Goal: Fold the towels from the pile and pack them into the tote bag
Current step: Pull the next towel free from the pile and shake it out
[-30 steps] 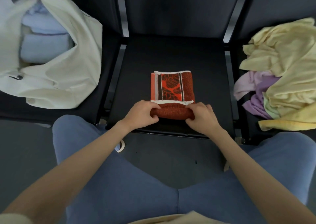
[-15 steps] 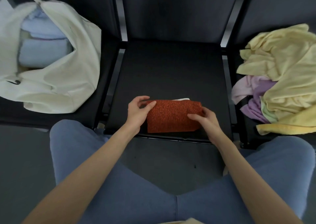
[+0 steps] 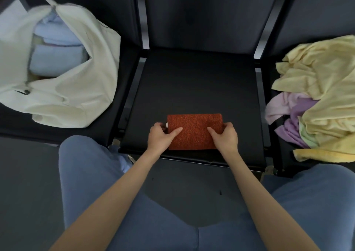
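Rust-red terry, the folded towel (image 3: 195,130) is lying near the front edge of the middle black seat (image 3: 192,89). The left hand (image 3: 160,138) and right hand (image 3: 224,137) are gripping its short ends, thumbs pressing on top. It is looking soft, light and floppy; pinching both ends together should be keeping the fold intact on the way to the cream tote bag (image 3: 76,97).
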The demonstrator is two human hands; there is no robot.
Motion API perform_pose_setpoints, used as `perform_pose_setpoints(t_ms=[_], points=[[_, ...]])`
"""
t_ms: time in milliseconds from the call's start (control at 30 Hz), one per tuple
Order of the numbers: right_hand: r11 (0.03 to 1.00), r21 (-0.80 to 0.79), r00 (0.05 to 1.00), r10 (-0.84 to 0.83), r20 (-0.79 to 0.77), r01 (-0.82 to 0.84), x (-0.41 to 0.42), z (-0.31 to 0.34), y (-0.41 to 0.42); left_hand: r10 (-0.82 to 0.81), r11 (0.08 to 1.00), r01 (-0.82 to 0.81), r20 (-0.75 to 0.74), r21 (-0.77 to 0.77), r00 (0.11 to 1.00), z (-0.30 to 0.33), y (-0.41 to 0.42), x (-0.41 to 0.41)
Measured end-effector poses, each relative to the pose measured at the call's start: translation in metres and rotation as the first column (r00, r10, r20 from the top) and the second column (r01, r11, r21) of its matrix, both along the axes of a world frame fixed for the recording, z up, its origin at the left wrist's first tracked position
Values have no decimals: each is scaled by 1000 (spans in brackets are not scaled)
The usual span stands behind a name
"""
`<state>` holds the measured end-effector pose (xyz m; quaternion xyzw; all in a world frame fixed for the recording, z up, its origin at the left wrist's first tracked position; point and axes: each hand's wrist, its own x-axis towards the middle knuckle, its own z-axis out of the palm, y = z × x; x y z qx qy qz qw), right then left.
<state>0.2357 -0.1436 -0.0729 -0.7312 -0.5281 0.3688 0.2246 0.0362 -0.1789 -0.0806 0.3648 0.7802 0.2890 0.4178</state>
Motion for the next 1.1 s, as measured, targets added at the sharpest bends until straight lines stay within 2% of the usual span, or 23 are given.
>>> perform_pose_setpoints(t_ms=[133, 233, 400, 467, 600, 733, 833, 900, 1000, 1100], points=[[994, -107, 991, 3, 137, 12, -9, 4, -1, -110, 986, 91, -132, -143, 985, -8, 5, 2], [979, -200, 995, -4, 101, 24, -9, 5, 7, -77, 985, 62, -89, -158, 993, -2, 10, 7], [990, -140, 999, -4, -47, -2, -43, 16, 14, 160, 987, -154, 192, -47, 968, 25, 7, -21], [991, -129, 982, 9, -191, -34, -72, 28, 16, 228, 969, -245, 267, 29, 936, 44, 4, -52], [981, -112, 864, 80, -498, -156, -142, 59, 23, 295, 932, -347, 341, 101, 892, 89, -5, -130], [923, -101, 775, 248, -581, -370, -212, 90, 40, 350, 895, -427, 390, 127, 851, 124, -10, -217], [853, -90, 658, 324, -679, -513, -263, 112, 60, 404, 835, -492, 334, 247, 852, 142, -7, -273], [834, 17, 612, 419, -670, -552, -299, 124, 76, 442, 782, -520, 283, 345, 852, 152, 5, -306], [834, 218, 632, 531, -565, -506, -359, 134, 105, 456, 729, -475, 168, 493, 874, 164, 36, -350], [827, 353, 705, 559, -436, -437, -414, 136, 129, 438, 727, -351, -5, 590, 899, 167, 71, -387]])
